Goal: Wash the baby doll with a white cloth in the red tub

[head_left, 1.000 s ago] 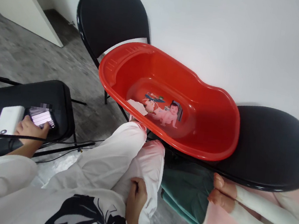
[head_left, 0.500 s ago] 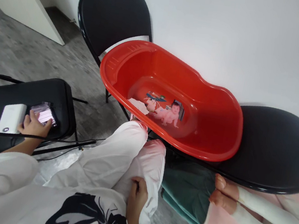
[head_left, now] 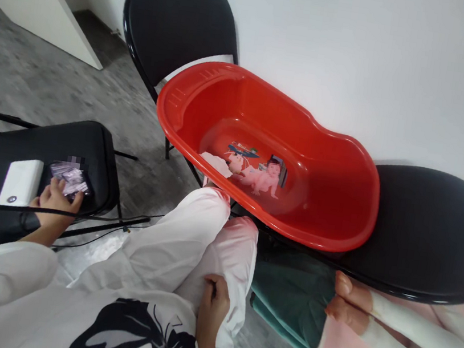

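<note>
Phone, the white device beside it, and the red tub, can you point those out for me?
Phone (head_left: 71,177): head view, on its screen.
White device (head_left: 22,180): head view, on its top face.
Red tub (head_left: 275,114): head view, on its inner wall nearest the room's wall.

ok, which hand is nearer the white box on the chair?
Left. The left hand is right beside the white box, its fingers over the phone. The right hand lies curled on the white trousers, well away from the box.
</note>
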